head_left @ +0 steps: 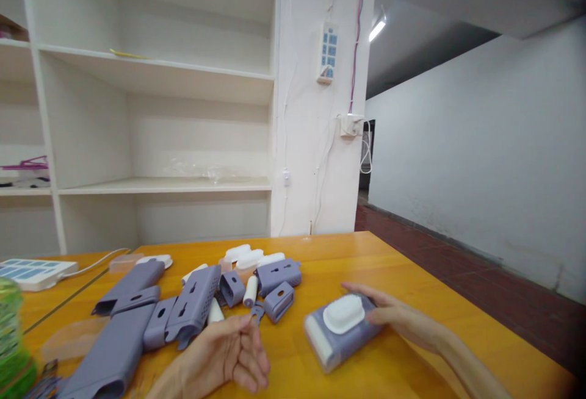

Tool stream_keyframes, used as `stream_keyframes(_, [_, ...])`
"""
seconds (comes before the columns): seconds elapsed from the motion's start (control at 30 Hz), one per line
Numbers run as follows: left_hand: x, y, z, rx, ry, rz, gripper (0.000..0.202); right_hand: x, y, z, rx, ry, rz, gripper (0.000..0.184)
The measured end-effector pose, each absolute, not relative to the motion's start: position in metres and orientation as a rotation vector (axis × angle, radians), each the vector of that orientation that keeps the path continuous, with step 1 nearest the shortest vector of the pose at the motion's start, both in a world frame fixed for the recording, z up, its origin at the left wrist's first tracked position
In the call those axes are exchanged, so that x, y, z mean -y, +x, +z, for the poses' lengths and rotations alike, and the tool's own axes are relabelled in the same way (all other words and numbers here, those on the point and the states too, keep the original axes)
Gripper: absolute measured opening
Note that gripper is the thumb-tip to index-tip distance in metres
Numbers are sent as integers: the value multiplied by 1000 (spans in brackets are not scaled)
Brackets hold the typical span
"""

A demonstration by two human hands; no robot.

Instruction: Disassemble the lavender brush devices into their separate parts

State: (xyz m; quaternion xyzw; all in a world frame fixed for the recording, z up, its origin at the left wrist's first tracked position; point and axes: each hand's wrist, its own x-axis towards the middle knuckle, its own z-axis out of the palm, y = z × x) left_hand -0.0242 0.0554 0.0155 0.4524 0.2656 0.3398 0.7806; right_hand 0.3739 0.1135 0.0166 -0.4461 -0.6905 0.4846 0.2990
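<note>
My right hand (389, 316) grips the right end of a grey-purple plastic case (336, 335) on the orange table. A white oval cap-like piece (344, 313) sits on its top face, and the end towards the left looks pale. The case is slightly blurred, and a clear wrap seems to cover it. My left hand (229, 353) is palm up with its fingers loosely curled and nothing in it. Close beyond it lie a small grey-purple sleeve (279, 301), a white roll (250, 291) and a slotted grey-purple holder (195, 304).
More grey-purple holders (112, 350), translucent pieces (75, 338) and white oval pieces (249, 258) are spread over the table's left and middle. A green-wrapped bundle (16, 338) stands at the left edge, with a white power strip (36, 272) behind. White shelves (165, 185) rise beyond the table.
</note>
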Motion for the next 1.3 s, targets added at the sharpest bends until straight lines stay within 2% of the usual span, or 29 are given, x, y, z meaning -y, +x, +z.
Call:
stream_keyframes(0.13, [-58, -39, 19, -616, 913, 789, 37, -122, 347, 3, 1782, -1220, 954, 52])
stream_keyframes(0.23, [-60, -18, 13, -721, 1043, 869, 43, -123, 323, -5, 1806, -1195, 650, 49])
stream_keyframes(0.3, [-57, 7, 7, -876, 1280, 972, 47, -121, 311, -8, 1801, -1213, 520, 50])
stream_keyframes(0.4, [-49, 41, -6, -1236, 1919, 1169, 37, -114, 301, -9, 1797, -1214, 432, 48])
stream_keyframes(0.43, [-47, 49, -11, -1282, 2096, 1187, 40, -112, 299, -9, 1800, -1208, 420, 47])
stream_keyframes(0.57, [-50, 55, -32, -1370, 2337, 972, 95, -106, 290, -7, 1834, -1177, 416, 45])
stream_keyframes(0.63, [-52, 54, -35, -1372, 2293, 843, 104, -104, 287, -6, 1857, -1156, 419, 44])
stream_keyframes(0.87, [-32, 67, -3, -1439, 2164, 865, 75, -105, 285, -6, 1877, -1141, 399, 46])
stream_keyframes(1.07, [-21, 77, 18, -1531, 2205, 763, 71, -112, 287, -7, 1879, -1127, 384, 48])
stream_keyframes(1.17, [-19, 72, 18, -1637, 2247, 732, 65, -120, 296, -10, 1814, -1188, 361, 49])
stream_keyframes(1.3, [-19, 53, 12, -1790, 2276, 664, 69, -131, 316, -13, 1664, -1308, 324, 55])
